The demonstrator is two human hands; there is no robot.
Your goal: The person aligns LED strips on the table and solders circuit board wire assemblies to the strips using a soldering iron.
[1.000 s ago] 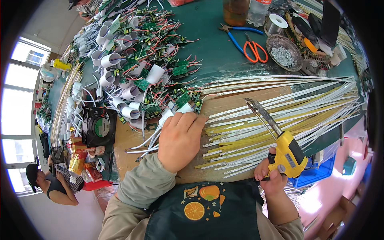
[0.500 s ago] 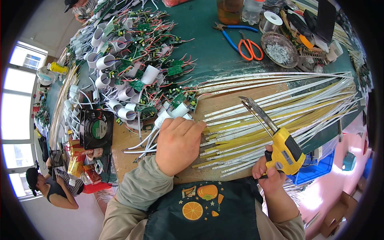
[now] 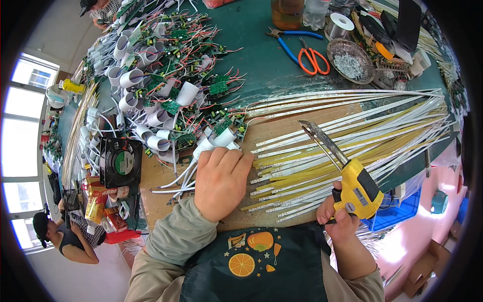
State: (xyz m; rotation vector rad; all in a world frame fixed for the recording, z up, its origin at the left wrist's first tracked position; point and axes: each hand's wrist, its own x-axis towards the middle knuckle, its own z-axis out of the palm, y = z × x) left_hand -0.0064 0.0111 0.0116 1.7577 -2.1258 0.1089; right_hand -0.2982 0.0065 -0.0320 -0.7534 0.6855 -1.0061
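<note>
My right hand (image 3: 334, 214) is wrapped round the grip of a yellow-and-black soldering gun (image 3: 363, 194). Its metal tip points up and left, above a fan of white and yellow LED strips (image 3: 307, 156). My left hand (image 3: 221, 181) is closed, back upward, at the near edge of a heap of green circuit boards (image 3: 219, 88) with white plastic tubes and red wires. Its fingertips are hidden, so what they grip cannot be made out. White tubes (image 3: 204, 147) show just beyond the knuckles, and white cables (image 3: 173, 189) stick out on its left.
Cardboard (image 3: 282, 126) lies under the strips. Farther off are blue-handled pliers (image 3: 294, 45), orange-handled scissors (image 3: 314, 60), a dish of small pale bits (image 3: 349, 63) and a solder spool (image 3: 340, 25). A black fan (image 3: 121, 162) stands left. Another person (image 3: 65, 234) sits at far left.
My left hand has shifted very slightly left, still closed beside the tubes. The soldering gun in my right hand has barely moved.
</note>
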